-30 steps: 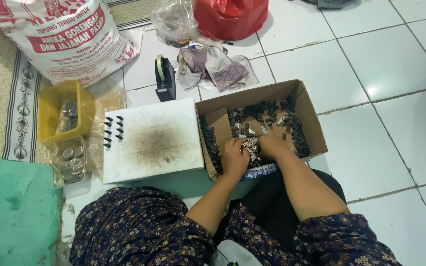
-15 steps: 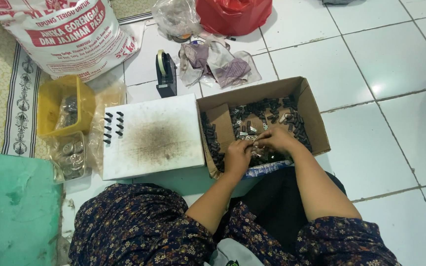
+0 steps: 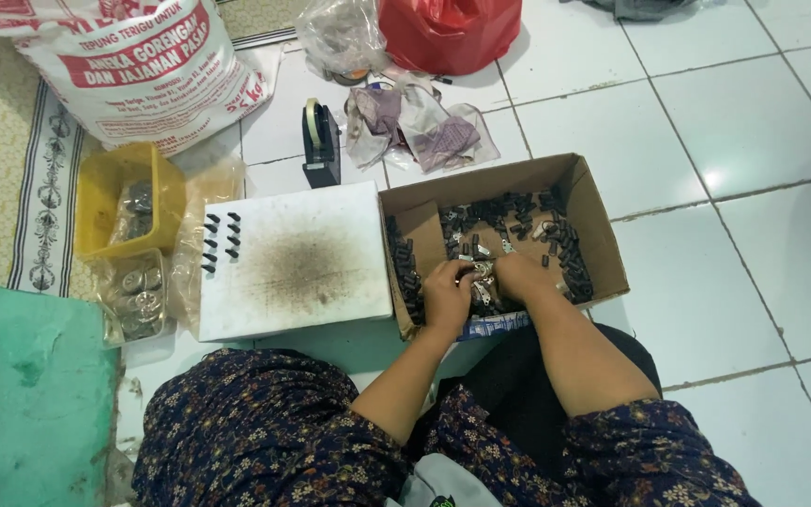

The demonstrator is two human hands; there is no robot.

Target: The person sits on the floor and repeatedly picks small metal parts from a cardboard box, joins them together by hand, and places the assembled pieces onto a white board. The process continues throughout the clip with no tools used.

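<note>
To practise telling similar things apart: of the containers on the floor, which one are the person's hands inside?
The brown cardboard box of small dark parts. Both the left hand and right hand are in it; the yellow tub sits untouched beyond the white board.

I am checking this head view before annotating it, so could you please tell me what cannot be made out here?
1. Head view: what the left hand and right hand pinch; their fingers cover the shiny metal piece.
2. The small dark parts in the cardboard box: too small to tell their kind.
3. The white sack and red plastic bag: cut off by the top edge.
4. The yellow tub: contents blurred behind plastic.
</note>
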